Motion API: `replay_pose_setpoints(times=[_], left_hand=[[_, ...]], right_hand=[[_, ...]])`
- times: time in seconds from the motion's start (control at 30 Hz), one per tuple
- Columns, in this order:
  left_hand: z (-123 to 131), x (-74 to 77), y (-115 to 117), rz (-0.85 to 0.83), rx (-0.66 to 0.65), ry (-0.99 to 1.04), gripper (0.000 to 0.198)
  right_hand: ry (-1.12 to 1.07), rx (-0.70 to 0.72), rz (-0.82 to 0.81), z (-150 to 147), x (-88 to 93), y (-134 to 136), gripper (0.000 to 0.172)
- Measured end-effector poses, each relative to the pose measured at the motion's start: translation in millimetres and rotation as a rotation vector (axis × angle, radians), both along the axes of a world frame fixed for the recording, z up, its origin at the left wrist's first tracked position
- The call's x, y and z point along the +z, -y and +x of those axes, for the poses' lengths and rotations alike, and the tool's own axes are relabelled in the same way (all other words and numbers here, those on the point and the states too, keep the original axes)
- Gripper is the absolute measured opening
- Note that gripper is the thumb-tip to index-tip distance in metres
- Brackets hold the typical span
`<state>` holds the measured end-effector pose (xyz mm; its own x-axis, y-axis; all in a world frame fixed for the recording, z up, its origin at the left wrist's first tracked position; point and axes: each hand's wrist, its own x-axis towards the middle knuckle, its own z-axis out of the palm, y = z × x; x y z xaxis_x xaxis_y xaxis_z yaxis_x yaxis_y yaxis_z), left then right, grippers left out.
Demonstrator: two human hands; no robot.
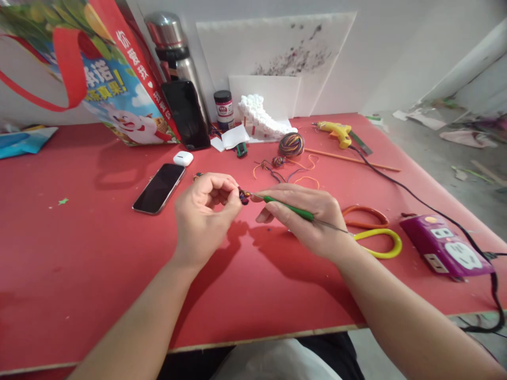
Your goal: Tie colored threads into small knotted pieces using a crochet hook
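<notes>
Red table, bearing the yarn ball to which all positions refer; its left side runs out of frame. Printed carrier bag, far to the left of the yarn ball: the frame cuts off its top. Steel flask, behind the yarn ball and to its left; a leaning dark phone hides much of its lower body. Left hand, in front of the yarn ball and to its left: thumb and forefinger pinch a multicoloured scrap, the other fingers curled and partly hidden. Right hand, in front of the yarn ball: closed round a green-handled tool, covering part of it. Loop handles, one orange, one yellow, in front of the yarn ball and to its right; what they join is largely concealed. The scrap, front-left of the yarn ball, meets the tool's thin tip; whether a strand is caught there cannot be discerned.
</notes>
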<state>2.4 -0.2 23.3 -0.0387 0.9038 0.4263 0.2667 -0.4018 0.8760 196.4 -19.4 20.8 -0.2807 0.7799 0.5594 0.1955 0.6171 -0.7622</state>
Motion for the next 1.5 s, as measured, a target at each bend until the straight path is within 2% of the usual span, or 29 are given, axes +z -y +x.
replay_pose_setpoints(times=[0.1,0.27,0.37,0.43,0.47,0.63,0.7,0.77,0.87,0.93,1.03,1.1,1.17,1.2,1.23,1.3,1.43,1.5], left_hand=[[1.2,0.0,-4.2,-0.226,-0.025,0.218,0.007],[0.2,-1.9,-13.4,-0.451,-0.102,0.439,0.009],[-0.5,-2.9,-14.2,-0.478,-0.116,0.46,0.009],[-0.7,-2.7,-11.4,-0.406,-0.093,0.37,0.008],[-0.7,-2.3,-9.1,-0.342,-0.076,0.302,0.008],[-0.3,1.2,1.2,0.008,-0.051,-0.007,0.011],[-0.3,1.9,2.2,0.041,-0.052,-0.028,0.011],[-0.2,1.9,1.2,-0.024,-0.048,0.032,0.009],[0.4,1.1,-2.5,-0.201,-0.048,0.222,0.006],[0.8,0.5,-5.6,-0.298,-0.059,0.34,0.006],[0.5,-0.4,-10.3,-0.406,-0.087,0.461,0.007],[-0.4,-1.4,-12.8,-0.465,-0.109,0.511,0.006],[-1.1,-2.6,-14.0,-0.492,-0.12,0.523,0.006],[-1.2,-3.0,-14.0,-0.485,-0.116,0.508,0.006],[-1.1,-3.2,-13.3,-0.465,-0.104,0.48,0.006],[-0.4,-2.7,-10.6,-0.397,-0.078,0.4,0.007],[1.4,1.1,-2.7,-0.266,-0.062,0.239,0.007],[1.7,2.3,-0.3,-0.219,-0.058,0.183,0.008]], right_hand=[[0.125,-0.047,0.17,1.2,-4.9,-0.6,0.023],[0.409,-0.126,0.45,3.8,-11.2,-3.2,0.029],[0.409,-0.12,0.461,3.6,-9.4,-2.8,0.028],[0.268,-0.093,0.328,2.6,-6.1,-0.9,0.025],[0.167,-0.076,0.203,1.8,-4.1,0.2,0.022],[-0.428,0.064,-0.605,-1.9,1.8,0.6,0.021],[-0.577,0.122,-0.767,-3.4,2.0,-1.4,0.022],[-0.615,0.138,-0.809,-5.0,2.2,-2.0,0.023],[-0.453,0.05,-0.655,-6.7,2.7,1.0,0.022],[-0.231,-0.018,-0.399,-6.2,1.7,3.8,0.022],[0.155,-0.094,0.081,-2.4,-3.1,4.4,0.027],[0.395,-0.149,0.327,1.0,-6.4,2.7,0.03],[0.541,-0.184,0.445,3.1,-7.6,1.6,0.03],[0.552,-0.186,0.446,3.3,-7.1,1.7,0.03],[0.511,-0.177,0.406,2.9,-5.8,2.3,0.029],[0.302,-0.14,0.192,0.6,-1.8,4.1,0.025],[-0.353,-0.045,-0.579,-4.9,4.1,2.7,0.023],[-0.603,0.029,-0.895,-6.2,3.4,-2.1,0.025]])
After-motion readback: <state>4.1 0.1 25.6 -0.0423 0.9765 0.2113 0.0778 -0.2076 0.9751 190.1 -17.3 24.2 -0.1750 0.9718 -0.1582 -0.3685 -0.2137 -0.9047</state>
